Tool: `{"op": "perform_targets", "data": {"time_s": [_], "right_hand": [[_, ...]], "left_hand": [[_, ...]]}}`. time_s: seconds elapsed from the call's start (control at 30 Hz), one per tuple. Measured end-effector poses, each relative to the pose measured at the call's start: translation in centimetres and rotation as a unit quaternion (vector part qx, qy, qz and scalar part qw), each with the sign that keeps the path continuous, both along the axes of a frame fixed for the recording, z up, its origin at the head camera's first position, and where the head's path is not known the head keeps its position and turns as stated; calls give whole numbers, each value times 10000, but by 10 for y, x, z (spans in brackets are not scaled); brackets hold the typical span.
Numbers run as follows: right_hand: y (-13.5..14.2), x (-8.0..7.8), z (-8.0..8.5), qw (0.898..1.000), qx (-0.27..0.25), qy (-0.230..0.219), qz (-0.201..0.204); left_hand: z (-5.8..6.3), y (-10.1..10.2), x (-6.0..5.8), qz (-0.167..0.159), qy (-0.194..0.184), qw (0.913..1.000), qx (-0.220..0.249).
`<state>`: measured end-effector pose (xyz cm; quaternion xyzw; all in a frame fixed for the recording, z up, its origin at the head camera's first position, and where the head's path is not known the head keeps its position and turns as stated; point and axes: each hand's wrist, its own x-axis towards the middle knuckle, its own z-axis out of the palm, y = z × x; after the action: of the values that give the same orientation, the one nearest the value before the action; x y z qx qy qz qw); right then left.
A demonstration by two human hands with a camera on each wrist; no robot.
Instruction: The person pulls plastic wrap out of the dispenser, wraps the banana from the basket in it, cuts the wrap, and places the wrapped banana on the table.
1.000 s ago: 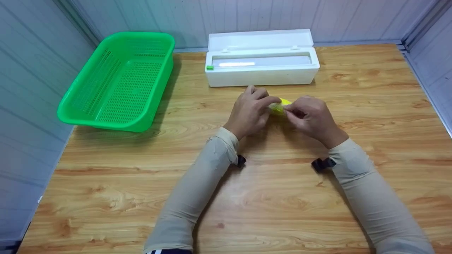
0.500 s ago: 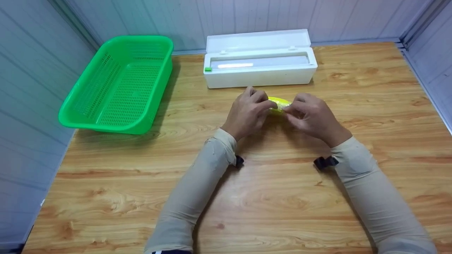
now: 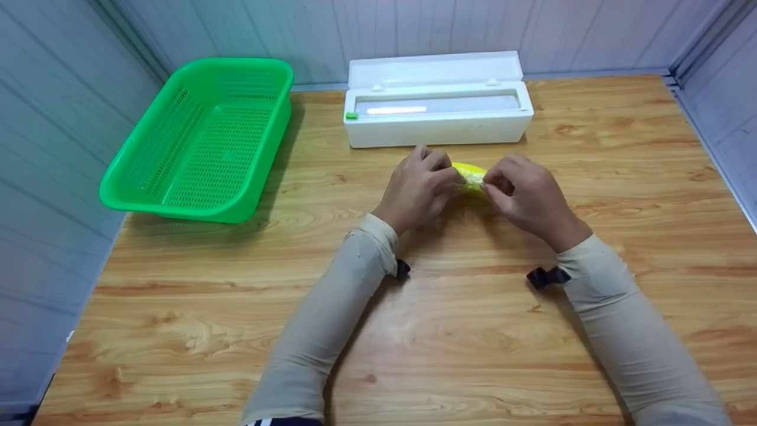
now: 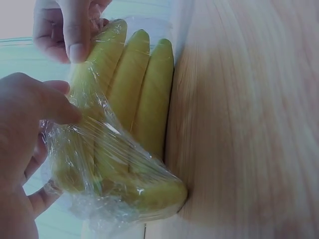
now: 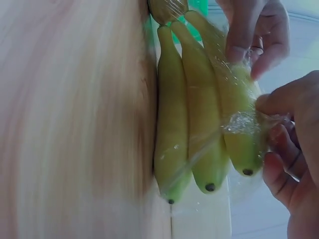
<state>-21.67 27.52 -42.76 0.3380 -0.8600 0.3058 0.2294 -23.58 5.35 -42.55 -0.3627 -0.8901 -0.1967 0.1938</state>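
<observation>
A bunch of yellow bananas [image 5: 199, 114], partly wrapped in clear cling film [image 4: 112, 144], rests on the table between both hands. In the head view the hands cover much of it. My left hand [image 3: 417, 189] is at the bunch's left part, its thumb and fingers pinching the film against the topmost banana. On the other side my right hand [image 3: 526, 192] pinches the film at the banana's upper edge between thumb and index finger. Wrinkled film bunches around the stem end [image 4: 124, 204], and a film edge crosses the tips in the right wrist view.
Behind the hands stands a white cling film dispenser [image 3: 440, 130], lid raised, with a small green slider [image 3: 352, 116] at its left front. A green perforated basket [image 3: 269, 157] sits at the back left. Panel walls [image 3: 414, 26] border the wooden table [image 3: 461, 343].
My right hand has shifted slightly right, away from the left hand, showing more of the wrapped bananas between them. The left hand stays almost in place.
</observation>
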Motion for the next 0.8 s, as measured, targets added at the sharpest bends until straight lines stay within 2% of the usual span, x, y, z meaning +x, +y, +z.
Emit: {"op": "perform_targets", "data": {"time_s": [0.23,0.47,0.67,0.8], "right_hand": [[12,5,-2,9995,-6,-125,279],[25,8,-7,9969,-326,-493,515],[30,10,-12,9965,-369,-725,197],[34,11,-16,9924,-424,-1111,-327]], "left_hand": [[-1,0,0,95,-62,9999,-89],[0,0,0,148,-73,9998,-122],[0,0,-1,118,-63,9998,-118],[-1,0,-1,85,-20,10000,-41]]}}
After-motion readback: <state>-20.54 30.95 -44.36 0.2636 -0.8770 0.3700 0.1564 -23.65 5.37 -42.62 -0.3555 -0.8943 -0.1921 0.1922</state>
